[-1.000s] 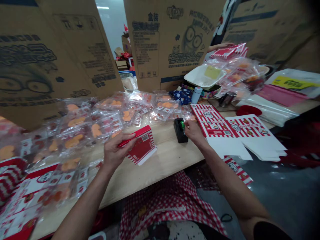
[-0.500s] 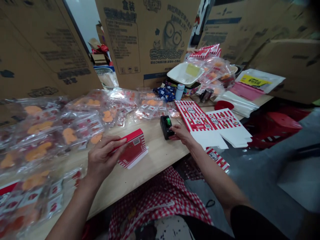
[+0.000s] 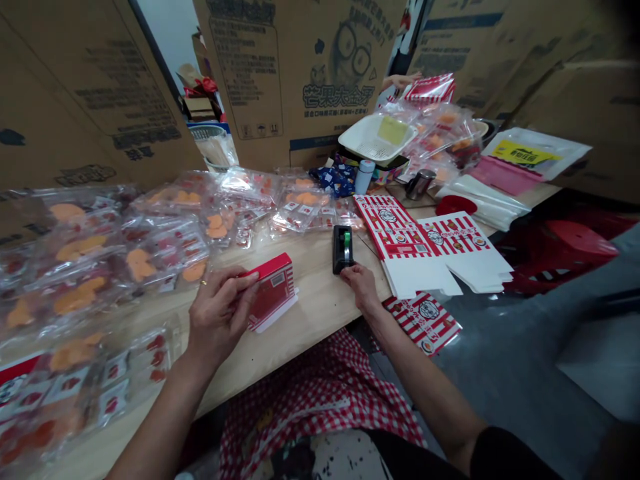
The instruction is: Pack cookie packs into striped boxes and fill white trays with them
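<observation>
My left hand [image 3: 223,312] is closed on the top edge of a small red-and-white striped carton [image 3: 271,293], with thumb on the near side. The carton stands tilted over the table, a white flap showing at its bottom. My right hand [image 3: 362,285] has its fingers pinched at the near end of a black tape dispenser [image 3: 338,252]. From the green-cored roll [image 3: 347,238], a shiny strip of tape runs down to those fingers. The tape between the fingertips is too small to see clearly.
Clear packets with orange pieces [image 3: 80,248] cover the table's left and back. Flat striped cartons [image 3: 400,230] lie at the right, one more below the edge. Behind stand a pale blue bottle [image 3: 365,177], a metal cup [image 3: 421,184], a white basket [image 3: 367,139] and large cardboard boxes [image 3: 280,73].
My right hand has shifted slightly down to the dispenser's near end, and the dispenser now sits straighter. My left hand still holds the carton. Another person's hand has appeared at the back.
</observation>
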`<action>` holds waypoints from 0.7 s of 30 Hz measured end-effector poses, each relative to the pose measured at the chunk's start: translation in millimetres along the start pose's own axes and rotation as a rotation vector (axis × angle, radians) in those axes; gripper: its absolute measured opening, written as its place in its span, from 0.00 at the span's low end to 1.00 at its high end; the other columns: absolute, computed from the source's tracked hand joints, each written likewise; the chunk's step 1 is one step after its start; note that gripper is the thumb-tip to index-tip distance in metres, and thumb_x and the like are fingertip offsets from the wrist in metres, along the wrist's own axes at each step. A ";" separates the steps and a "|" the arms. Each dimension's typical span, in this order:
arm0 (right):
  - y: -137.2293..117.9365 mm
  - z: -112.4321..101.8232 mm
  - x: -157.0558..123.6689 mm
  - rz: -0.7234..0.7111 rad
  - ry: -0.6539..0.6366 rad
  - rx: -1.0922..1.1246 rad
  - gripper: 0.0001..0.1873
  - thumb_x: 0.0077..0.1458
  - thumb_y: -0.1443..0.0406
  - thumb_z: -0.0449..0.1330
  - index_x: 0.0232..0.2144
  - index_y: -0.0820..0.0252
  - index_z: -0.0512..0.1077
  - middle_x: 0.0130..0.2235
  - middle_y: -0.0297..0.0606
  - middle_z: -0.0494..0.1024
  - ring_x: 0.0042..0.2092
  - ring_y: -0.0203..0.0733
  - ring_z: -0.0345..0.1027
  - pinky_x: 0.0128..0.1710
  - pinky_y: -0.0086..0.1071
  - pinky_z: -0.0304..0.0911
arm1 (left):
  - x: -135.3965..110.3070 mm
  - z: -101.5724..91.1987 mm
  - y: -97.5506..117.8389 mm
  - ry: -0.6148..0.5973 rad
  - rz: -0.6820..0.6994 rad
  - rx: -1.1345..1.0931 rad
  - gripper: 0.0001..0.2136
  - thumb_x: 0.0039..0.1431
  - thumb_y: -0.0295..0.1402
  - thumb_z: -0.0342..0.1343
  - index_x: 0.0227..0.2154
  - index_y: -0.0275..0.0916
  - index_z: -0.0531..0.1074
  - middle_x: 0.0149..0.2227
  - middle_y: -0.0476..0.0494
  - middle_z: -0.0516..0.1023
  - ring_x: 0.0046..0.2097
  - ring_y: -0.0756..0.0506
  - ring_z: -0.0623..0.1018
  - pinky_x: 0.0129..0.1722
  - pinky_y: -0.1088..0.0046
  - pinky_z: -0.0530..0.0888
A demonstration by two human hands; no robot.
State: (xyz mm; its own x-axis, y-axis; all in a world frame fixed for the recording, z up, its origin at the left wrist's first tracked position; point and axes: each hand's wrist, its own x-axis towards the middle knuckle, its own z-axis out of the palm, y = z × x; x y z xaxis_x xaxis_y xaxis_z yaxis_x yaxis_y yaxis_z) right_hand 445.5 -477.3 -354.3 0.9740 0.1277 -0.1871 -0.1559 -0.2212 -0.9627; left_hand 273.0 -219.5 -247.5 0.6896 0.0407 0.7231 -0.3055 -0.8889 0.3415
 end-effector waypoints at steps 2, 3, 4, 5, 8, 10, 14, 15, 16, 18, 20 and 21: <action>3.9 5.7 -2.1 -0.014 0.066 -0.035 0.12 0.46 0.56 0.60 0.21 0.55 0.63 0.25 0.34 0.72 0.39 0.44 0.73 0.35 0.32 0.71 | 0.6 1.0 1.0 0.011 0.011 0.001 0.08 0.63 0.28 0.60 0.44 0.42 0.77 0.45 0.42 0.79 0.46 0.44 0.80 0.46 0.66 0.76; 4.4 8.0 -2.9 -0.020 0.092 -0.046 0.12 0.46 0.56 0.60 0.20 0.54 0.63 0.25 0.33 0.72 0.38 0.44 0.72 0.35 0.32 0.71 | 0.8 1.5 2.1 0.015 0.014 -0.003 0.07 0.63 0.29 0.60 0.43 0.42 0.77 0.45 0.42 0.80 0.46 0.44 0.80 0.47 0.66 0.76; 3.9 9.7 -3.5 -0.030 0.107 -0.059 0.12 0.45 0.56 0.60 0.20 0.54 0.62 0.25 0.33 0.71 0.37 0.44 0.72 0.35 0.32 0.70 | 0.8 1.8 3.4 0.017 0.012 -0.012 0.06 0.64 0.29 0.60 0.43 0.42 0.77 0.45 0.42 0.80 0.46 0.44 0.80 0.47 0.66 0.76; 2.4 10.7 -4.3 -0.042 0.116 -0.070 0.12 0.44 0.56 0.60 0.21 0.54 0.62 0.24 0.32 0.70 0.37 0.44 0.71 0.35 0.33 0.70 | 0.5 1.9 4.7 0.018 0.008 -0.024 0.05 0.64 0.29 0.59 0.42 0.42 0.76 0.45 0.42 0.81 0.45 0.44 0.80 0.47 0.66 0.76; -7.4 9.0 -10.5 -0.099 0.127 -0.099 0.12 0.42 0.58 0.63 0.21 0.54 0.62 0.24 0.32 0.69 0.34 0.43 0.68 0.34 0.34 0.69 | -1.7 0.1 7.2 0.030 -0.023 -0.047 0.02 0.65 0.29 0.58 0.38 0.40 0.75 0.43 0.41 0.82 0.44 0.44 0.81 0.47 0.66 0.76; -18.4 6.3 -21.4 -0.154 0.140 -0.120 0.12 0.44 0.59 0.62 0.20 0.54 0.62 0.25 0.34 0.69 0.34 0.43 0.67 0.34 0.34 0.67 | -3.4 -2.9 7.5 0.043 -0.043 -0.046 0.02 0.65 0.30 0.58 0.36 0.39 0.74 0.42 0.41 0.82 0.43 0.44 0.81 0.46 0.66 0.76; -52.6 12.4 -64.5 -0.304 0.046 -0.129 0.08 0.53 0.59 0.59 0.26 0.56 0.70 0.26 0.34 0.70 0.29 0.40 0.64 0.29 0.33 0.63 | -7.1 -8.3 8.5 0.015 -0.055 -0.067 0.03 0.66 0.28 0.55 0.37 0.39 0.73 0.42 0.40 0.82 0.44 0.44 0.81 0.47 0.65 0.76; -63.3 18.3 -77.8 -0.351 -0.041 -0.100 0.09 0.56 0.58 0.58 0.30 0.56 0.72 0.26 0.33 0.71 0.27 0.39 0.63 0.27 0.32 0.61 | -8.1 -8.7 9.2 0.012 -0.045 -0.072 0.03 0.66 0.27 0.54 0.37 0.39 0.73 0.42 0.40 0.82 0.44 0.45 0.81 0.47 0.66 0.76; -74.4 25.6 -90.5 -0.391 -0.141 -0.053 0.10 0.57 0.58 0.58 0.32 0.57 0.74 0.25 0.32 0.70 0.25 0.37 0.62 0.26 0.31 0.59 | -9.3 -8.6 10.0 0.014 -0.034 -0.073 0.04 0.66 0.27 0.54 0.39 0.39 0.73 0.42 0.41 0.82 0.44 0.45 0.81 0.47 0.66 0.76; -95.8 43.0 -111.3 -0.427 -0.329 0.067 0.12 0.58 0.58 0.59 0.36 0.60 0.76 0.23 0.30 0.69 0.24 0.34 0.60 0.24 0.29 0.55 | -11.8 -7.3 11.5 0.029 -0.030 -0.054 0.04 0.66 0.27 0.55 0.42 0.39 0.72 0.42 0.42 0.81 0.43 0.45 0.81 0.46 0.66 0.77; -113.5 59.8 -123.0 -0.386 -0.466 0.168 0.16 0.58 0.58 0.60 0.43 0.62 0.78 0.21 0.28 0.68 0.22 0.32 0.57 0.22 0.28 0.53 | -14.6 -5.7 12.8 0.042 -0.066 -0.036 0.09 0.66 0.29 0.56 0.48 0.39 0.69 0.43 0.42 0.80 0.43 0.45 0.81 0.44 0.67 0.78; -120.1 66.9 -125.6 -0.351 -0.511 0.206 0.20 0.57 0.59 0.60 0.48 0.63 0.77 0.21 0.26 0.67 0.21 0.31 0.56 0.22 0.27 0.53 | -16.0 -5.0 13.3 0.044 -0.095 -0.038 0.11 0.66 0.30 0.57 0.50 0.39 0.67 0.44 0.41 0.79 0.43 0.45 0.81 0.44 0.67 0.79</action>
State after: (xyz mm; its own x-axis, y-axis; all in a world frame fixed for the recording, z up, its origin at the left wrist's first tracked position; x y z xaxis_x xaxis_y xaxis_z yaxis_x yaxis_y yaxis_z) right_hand 330.8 -402.2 -228.3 0.7799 0.6133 0.1246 0.0790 0.1010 -0.9917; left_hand 254.6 -229.7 -251.5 0.6876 0.1445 0.7116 -0.2656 -0.8620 0.4317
